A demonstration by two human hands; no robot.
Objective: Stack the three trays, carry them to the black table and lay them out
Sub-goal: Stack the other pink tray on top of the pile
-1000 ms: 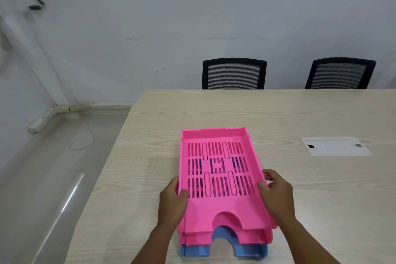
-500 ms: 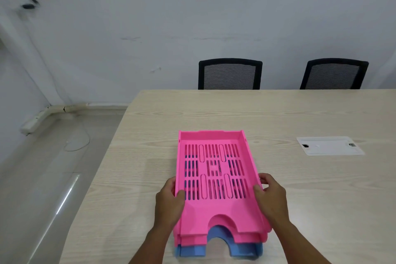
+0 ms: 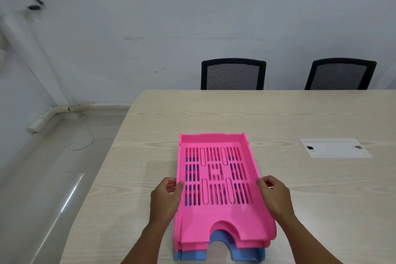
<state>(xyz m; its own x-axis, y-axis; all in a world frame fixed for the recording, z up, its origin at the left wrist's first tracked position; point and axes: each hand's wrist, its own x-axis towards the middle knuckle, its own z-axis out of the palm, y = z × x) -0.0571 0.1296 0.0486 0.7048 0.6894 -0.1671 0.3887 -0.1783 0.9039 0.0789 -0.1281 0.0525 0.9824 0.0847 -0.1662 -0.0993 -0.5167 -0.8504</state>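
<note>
Three slotted plastic trays lie stacked on a light wooden table (image 3: 300,118), close to its near edge. The top pink tray (image 3: 216,216) sits on a second pink tray (image 3: 265,243), and a blue tray (image 3: 246,253) is at the bottom, showing through the front cut-out. My left hand (image 3: 166,198) grips the left side wall of the stack, thumb on the rim. On the opposite wall, my right hand (image 3: 276,196) holds the stack the same way. The black table is not in view.
Two black mesh chairs (image 3: 233,74) (image 3: 340,74) stand behind the table's far edge against a white wall. A white cable-port cover (image 3: 335,148) is set into the tabletop to the right. Bare floor with a thin cable (image 3: 83,139) lies to the left.
The view has shifted slightly. Both hands stay on the sides of the stack, and the top pink tray now sits squarer over the trays below.
</note>
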